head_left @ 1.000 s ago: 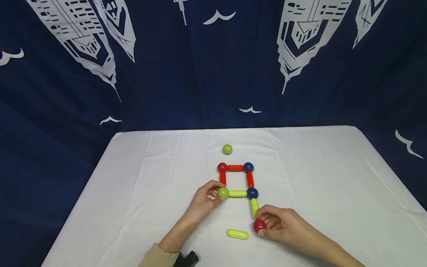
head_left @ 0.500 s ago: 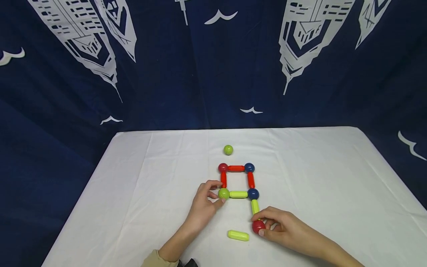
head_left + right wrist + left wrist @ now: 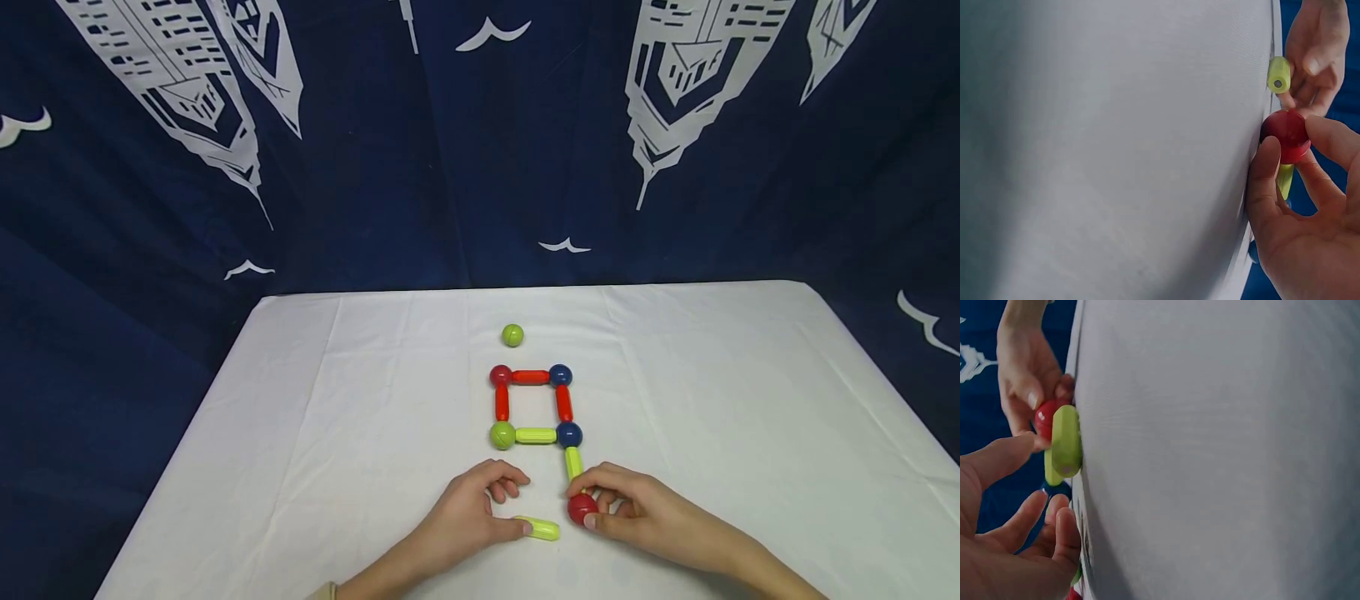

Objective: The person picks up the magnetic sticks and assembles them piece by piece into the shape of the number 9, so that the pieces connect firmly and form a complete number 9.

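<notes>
Right hand (image 3: 637, 510) pinches red ball (image 3: 581, 507) on bench (image 3: 337, 433) at green rod (image 3: 573, 461) tip; left hand (image 3: 468, 517), fingers relaxed, touches loose rod (image 3: 542, 527): slide it squarely to ball.

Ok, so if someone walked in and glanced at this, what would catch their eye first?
Probably the bright square of rods and balls laid flat in the middle of the white table, with a lone green ball just beyond it. Nearer the person, the right hand pinches a red ball at the end of a green rod hanging off the square's corner. The left hand touches a loose green rod.
</notes>
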A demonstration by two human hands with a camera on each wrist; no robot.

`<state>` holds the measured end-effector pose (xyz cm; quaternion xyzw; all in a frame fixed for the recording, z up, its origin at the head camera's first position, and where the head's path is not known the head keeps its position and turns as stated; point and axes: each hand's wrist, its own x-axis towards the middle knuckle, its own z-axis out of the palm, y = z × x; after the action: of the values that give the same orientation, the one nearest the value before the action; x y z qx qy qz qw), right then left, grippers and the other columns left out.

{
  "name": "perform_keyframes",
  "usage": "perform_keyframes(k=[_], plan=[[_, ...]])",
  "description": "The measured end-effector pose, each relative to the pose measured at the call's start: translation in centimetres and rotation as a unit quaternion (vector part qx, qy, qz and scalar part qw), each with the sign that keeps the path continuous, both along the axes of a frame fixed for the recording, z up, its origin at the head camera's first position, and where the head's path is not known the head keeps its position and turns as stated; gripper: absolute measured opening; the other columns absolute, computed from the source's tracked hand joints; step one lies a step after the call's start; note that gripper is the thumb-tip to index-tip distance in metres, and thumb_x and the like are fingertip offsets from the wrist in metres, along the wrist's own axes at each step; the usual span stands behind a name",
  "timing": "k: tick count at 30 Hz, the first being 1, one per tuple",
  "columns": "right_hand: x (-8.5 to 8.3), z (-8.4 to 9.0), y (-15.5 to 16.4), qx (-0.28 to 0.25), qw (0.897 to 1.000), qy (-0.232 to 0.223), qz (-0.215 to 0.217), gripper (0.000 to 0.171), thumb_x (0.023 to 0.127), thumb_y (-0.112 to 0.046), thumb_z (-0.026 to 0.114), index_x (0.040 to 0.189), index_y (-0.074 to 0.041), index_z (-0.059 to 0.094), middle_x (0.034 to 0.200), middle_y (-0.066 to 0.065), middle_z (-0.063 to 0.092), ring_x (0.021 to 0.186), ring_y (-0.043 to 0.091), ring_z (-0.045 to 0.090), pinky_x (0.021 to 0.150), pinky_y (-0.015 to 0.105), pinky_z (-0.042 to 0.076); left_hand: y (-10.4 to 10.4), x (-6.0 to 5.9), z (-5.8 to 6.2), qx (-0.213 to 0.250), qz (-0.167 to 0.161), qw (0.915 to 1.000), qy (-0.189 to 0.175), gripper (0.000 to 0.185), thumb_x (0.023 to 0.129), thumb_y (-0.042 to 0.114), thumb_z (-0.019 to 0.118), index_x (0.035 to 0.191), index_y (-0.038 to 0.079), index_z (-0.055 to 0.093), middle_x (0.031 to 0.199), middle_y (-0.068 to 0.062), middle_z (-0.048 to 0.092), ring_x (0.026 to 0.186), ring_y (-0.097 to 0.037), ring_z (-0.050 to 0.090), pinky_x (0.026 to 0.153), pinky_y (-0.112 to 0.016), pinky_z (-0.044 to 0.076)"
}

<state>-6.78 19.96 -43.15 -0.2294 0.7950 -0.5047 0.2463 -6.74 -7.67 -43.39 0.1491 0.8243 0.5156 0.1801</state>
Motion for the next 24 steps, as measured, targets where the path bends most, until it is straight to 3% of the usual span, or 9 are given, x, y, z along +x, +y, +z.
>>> perform_keyframes(k=[4,8,24], plan=[[0.0,0.0,0.0,-0.005,1.0,-0.006,0.001,0.029,0.094,-0.019,0.068,0.122,-0.02,0.062,0.108,0.002,0.06,0.087,0.017,0.058,0.072,0.026,0.052,0.1,0.0,-0.1,-0.058,-0.041,0.997,0.03,0.034,0.072,0.009,0.087,0.102,0.016,0.072,0.088,0.013,0.055,0.079,-0.004,0.05,0.07,-0.021,0.044],[0.0,0.0,0.0,-0.002,1.0,-0.012,-0.002,0.029,0.094,-0.019,0.068,0.122,-0.02,0.063,0.106,0.003,0.06,0.087,0.018,0.059,0.072,0.026,0.052,0.3,0.1,0.0,-0.083,-0.056,0.9938,0.049,0.022,0.074,0.007,0.085,0.093,0.016,0.076,0.087,0.016,0.053,0.079,-0.003,0.049,0.07,-0.021,0.044],[0.2,0.1,-0.1,-0.007,1.0,-0.004,-0.003,0.028,0.094,-0.021,0.068,0.122,-0.019,0.063,0.106,0.003,0.059,0.085,0.018,0.058,0.069,0.025,0.051,1.2,0.1,0.1,-0.048,-0.013,0.9985,0.022,0.014,0.083,0.013,0.079,0.095,0.018,0.073,0.08,0.015,0.058,0.076,-0.006,0.05,0.064,-0.024,0.042]])
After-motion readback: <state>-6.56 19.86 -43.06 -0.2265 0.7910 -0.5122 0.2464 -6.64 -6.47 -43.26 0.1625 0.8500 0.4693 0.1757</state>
